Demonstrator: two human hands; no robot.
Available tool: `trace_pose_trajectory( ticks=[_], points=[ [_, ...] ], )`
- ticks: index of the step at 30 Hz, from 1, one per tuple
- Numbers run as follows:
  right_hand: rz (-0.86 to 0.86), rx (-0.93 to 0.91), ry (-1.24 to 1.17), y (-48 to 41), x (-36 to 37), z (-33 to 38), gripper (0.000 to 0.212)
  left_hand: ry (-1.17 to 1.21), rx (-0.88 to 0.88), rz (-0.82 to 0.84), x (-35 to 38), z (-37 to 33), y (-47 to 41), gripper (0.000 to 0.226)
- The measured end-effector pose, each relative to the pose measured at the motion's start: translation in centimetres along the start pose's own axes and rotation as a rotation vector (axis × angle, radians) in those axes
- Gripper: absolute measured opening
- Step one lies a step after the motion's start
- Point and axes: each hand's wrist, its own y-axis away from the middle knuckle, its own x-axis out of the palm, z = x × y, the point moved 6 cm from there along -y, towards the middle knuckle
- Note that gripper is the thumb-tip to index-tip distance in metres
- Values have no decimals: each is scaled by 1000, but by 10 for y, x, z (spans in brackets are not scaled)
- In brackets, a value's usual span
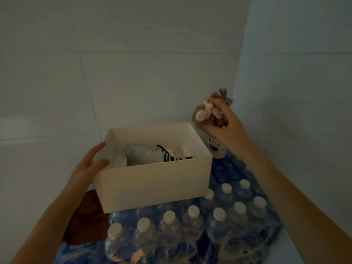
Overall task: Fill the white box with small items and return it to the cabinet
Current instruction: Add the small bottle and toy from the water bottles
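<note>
The white box (152, 180) sat at the left edge of the pack of water bottles (190, 225), the left hand (89, 164) pressing straight-fingered on its left wall. Above the box's far right corner, the right hand (226, 126) clutched a brown plush toy (202, 115).

Dim, bluish light fills the room. A shrink-wrapped pack of water bottles (190, 225) with white caps stands in a corner. Behind it rises a pale tiled wall (114, 63), and to its right a plain pale wall (304, 73). Left of the pack lies a dark brown surface (85, 221).
</note>
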Motion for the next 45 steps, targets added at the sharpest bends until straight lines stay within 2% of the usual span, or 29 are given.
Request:
trace_pose_trajectory(
  ticks=[7,10,16,21,29,34,37,40,45],
  points=[
    [414,-107,82,-37,97,33,64,-54,-10,-21,3,-13,8,50],
    [537,-134,104,-38,136,36,64,-43,-19,-27,5,-18,13,51],
    [817,-93,95,-26,190,26,64,9,-36,-22,5,-22,17,54],
    [988,-98,186,-23,214,16,68,63,-58,-10,4,-23,19,56],
    [1157,4,199,-19,222,8,68,73,-61,10,5,-24,20,57],
    [1196,117,200,-16,221,7,70,54,-56,12,6,-25,20,57],
    [1138,195,142,-18,215,6,63,60,-59,4,6,-24,20,57],
    [973,226,19,-28,196,11,47,49,-58,6,5,-25,21,57],
    [592,244,-236,-45,118,12,30,43,-36,-21,3,-22,20,53]
  ],
)
